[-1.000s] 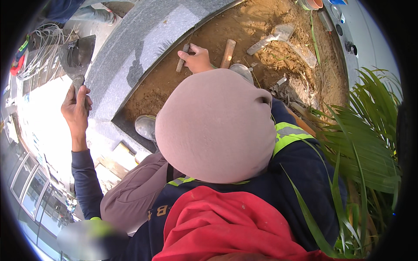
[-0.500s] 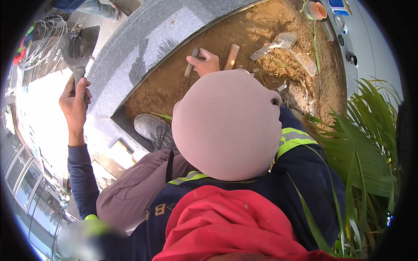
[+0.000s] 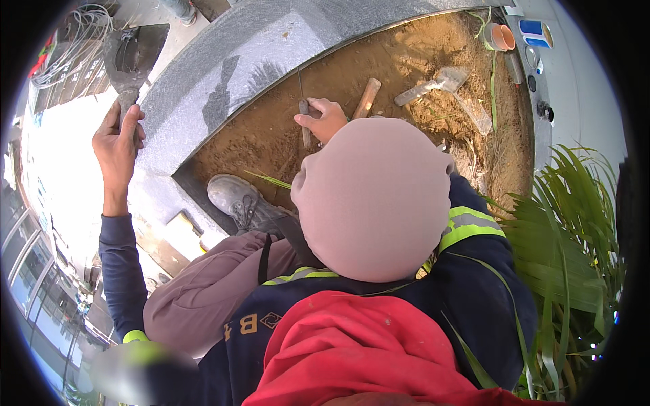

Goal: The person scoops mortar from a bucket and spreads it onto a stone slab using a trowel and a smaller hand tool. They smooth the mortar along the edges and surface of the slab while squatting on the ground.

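Observation:
My left hand (image 3: 122,139), raised at the left, is closed around the grey, cement-caked handle of a dark flat trowel (image 3: 127,64). My right hand (image 3: 323,120) grips a grey handle (image 3: 305,135) with a thin rod (image 3: 299,84) extending up toward the stone border (image 3: 261,37). It is over brown soil (image 3: 230,145), just left of a loose wooden piece (image 3: 367,98). A large rounded pink-mauve cloth shape (image 3: 371,199), apparently my knee, hides my right wrist. My grey boot (image 3: 230,199) rests at the bed's lower-left corner.
Palm fronds (image 3: 562,264) crowd the lower right. A terracotta-coloured pot (image 3: 500,37) and blue-white container (image 3: 535,32) stand upper right. Pale scraps (image 3: 477,111) lie on the soil. Coiled white cables (image 3: 74,51) and another person's leg (image 3: 179,10) are at upper left, glazed panels (image 3: 27,271) lower left.
My right hand has moved rightward and down in the picture, its tool now more upright. The left hand with the trowel has risen slightly. The soil bed and objects have shifted lower in view.

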Demonstrator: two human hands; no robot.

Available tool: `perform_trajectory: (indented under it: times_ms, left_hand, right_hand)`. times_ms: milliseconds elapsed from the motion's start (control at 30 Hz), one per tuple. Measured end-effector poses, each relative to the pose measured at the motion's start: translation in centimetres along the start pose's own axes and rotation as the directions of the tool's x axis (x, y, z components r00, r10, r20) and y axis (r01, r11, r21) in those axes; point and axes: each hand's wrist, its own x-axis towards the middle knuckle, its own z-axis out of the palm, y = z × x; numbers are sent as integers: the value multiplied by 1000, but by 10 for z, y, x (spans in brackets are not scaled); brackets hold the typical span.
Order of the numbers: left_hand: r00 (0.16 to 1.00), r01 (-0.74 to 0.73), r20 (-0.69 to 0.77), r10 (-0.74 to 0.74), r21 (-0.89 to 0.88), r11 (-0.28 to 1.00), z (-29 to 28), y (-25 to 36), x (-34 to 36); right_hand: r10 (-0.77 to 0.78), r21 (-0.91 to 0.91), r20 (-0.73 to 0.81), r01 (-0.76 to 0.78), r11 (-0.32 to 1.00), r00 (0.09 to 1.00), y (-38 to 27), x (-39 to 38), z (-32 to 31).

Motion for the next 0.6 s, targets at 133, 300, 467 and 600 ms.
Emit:
perform_trajectory:
  times_ms: [133, 300, 467, 600]
  left_hand:
    - [997, -42, -64, 41, -14, 999, -1, 7, -4]
    - [991, -43, -130, 40, -14, 999, -10, 2, -12]
    - [996, -31, -88, 23, -87, 996, 0, -14, 3]
    - [994, -5, -106, -1, -56, 998, -6, -15, -6]
  right_hand:
    - [-173, -120, 44, 177, 977, 984, -45, 2, -67]
    - [-137, -226, 67, 149, 963, 988, -87, 48, -171]
    - [28, -475, 135, 40, 879, 990, -80, 68, -284]
    - [199, -617, 215, -25, 787, 956, -71, 98, -298]
